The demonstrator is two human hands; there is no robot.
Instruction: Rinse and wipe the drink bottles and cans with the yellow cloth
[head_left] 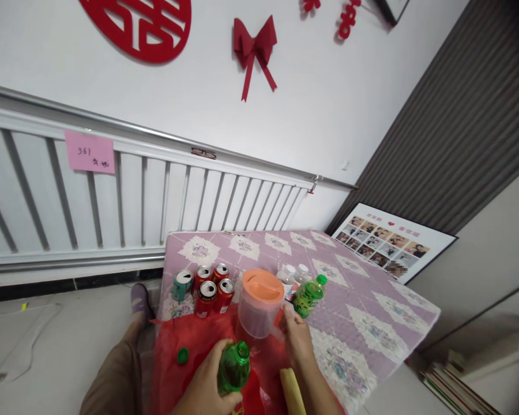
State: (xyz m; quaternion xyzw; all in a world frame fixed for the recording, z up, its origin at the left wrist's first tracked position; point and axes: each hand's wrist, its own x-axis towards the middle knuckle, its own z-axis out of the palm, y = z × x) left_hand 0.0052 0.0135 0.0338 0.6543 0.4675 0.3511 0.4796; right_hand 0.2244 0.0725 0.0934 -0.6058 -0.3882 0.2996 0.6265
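Observation:
My left hand (207, 377) is wrapped around a green plastic bottle (233, 366), which has no cap on and leans slightly. A green bottle cap (182, 355) lies on the red plastic sheet (169, 334) to its left. Just beyond stands a clear plastic pitcher (253, 320) with an orange lid (262, 288). My right hand (297, 334) is closed at the pitcher's handle, its fingers partly hidden. Beside my right wrist lies a yellow item (292, 392), perhaps a folded cloth.
Several red cans (205, 300) and a teal can (182, 285) stand left of the pitcher, opened. To its right are two white-capped bottles (288, 273) and a green-labelled bottle (309, 297). A flowered cloth (350, 323) covers the table; a radiator (155, 196) lies behind.

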